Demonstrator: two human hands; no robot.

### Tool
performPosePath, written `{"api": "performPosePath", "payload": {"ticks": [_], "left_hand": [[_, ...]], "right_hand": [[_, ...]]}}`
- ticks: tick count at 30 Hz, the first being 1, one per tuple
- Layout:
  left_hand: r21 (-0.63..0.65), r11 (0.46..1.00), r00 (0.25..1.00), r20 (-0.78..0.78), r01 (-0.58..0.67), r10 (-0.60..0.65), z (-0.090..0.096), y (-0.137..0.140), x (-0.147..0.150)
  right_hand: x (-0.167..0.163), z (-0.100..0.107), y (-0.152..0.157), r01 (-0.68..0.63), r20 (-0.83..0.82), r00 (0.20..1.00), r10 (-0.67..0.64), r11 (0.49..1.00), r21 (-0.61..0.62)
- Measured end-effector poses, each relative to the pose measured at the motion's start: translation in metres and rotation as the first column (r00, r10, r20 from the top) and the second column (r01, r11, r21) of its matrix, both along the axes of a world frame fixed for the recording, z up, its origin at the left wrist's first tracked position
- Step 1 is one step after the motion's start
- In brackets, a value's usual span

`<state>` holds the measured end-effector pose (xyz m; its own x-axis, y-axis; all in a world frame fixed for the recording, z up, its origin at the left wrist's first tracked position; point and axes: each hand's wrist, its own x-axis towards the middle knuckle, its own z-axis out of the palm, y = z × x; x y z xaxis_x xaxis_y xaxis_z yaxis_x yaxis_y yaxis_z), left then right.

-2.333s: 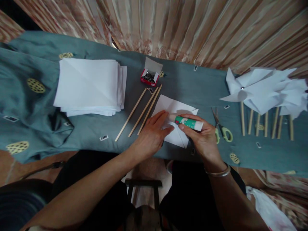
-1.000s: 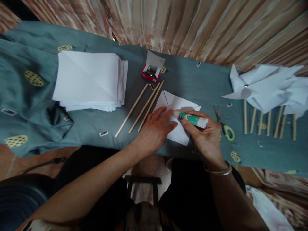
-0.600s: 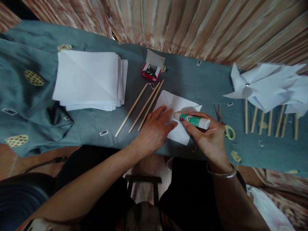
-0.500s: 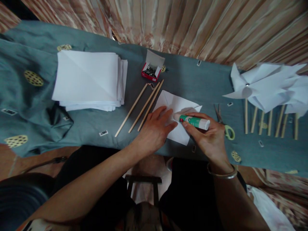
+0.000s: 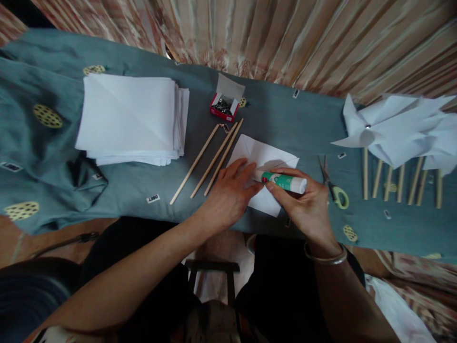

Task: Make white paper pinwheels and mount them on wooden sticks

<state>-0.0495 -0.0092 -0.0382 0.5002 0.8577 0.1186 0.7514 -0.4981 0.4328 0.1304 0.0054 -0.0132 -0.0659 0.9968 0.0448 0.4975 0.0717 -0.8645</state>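
A white square sheet of paper (image 5: 266, 202), creased and with slits toward its middle, lies on the cloth in front of me. My left hand (image 5: 230, 193) rests on its left part with the fingers spread, pressing it flat. In my right hand (image 5: 303, 202) is a green and white glue stick (image 5: 283, 182), gripped between thumb and fingers and tilted low. Its tip points left at the paper's middle, close to my left fingertips; whether it touches the paper is hard to see.
Three wooden sticks (image 5: 194, 164) lie left of the paper, beyond them a tall paper stack (image 5: 128, 114). Behind stands an open red box of metal pins (image 5: 224, 107). Scissors (image 5: 335, 190) lie to the right, near several finished paper pinwheels (image 5: 389, 126) on sticks.
My right hand has shifted slightly left with the glue stick, its tip nearer my left fingers. My left hand keeps its place on the paper.
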Motion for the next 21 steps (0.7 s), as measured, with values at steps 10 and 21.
{"api": "performPosePath", "payload": {"ticks": [10,21], "left_hand": [[-0.013,1.000,1.000,0.022,-0.004,0.004,0.001,0.000,0.000],[0.002,1.000,1.000,0.014,-0.011,0.011,-0.001,-0.001,0.000]], "right_hand": [[-0.003,-0.006,-0.002,0.017,0.028,0.999,-0.018,1.000,0.023],[-0.003,0.005,0.001,0.051,0.051,0.997,-0.052,0.998,0.020]]}}
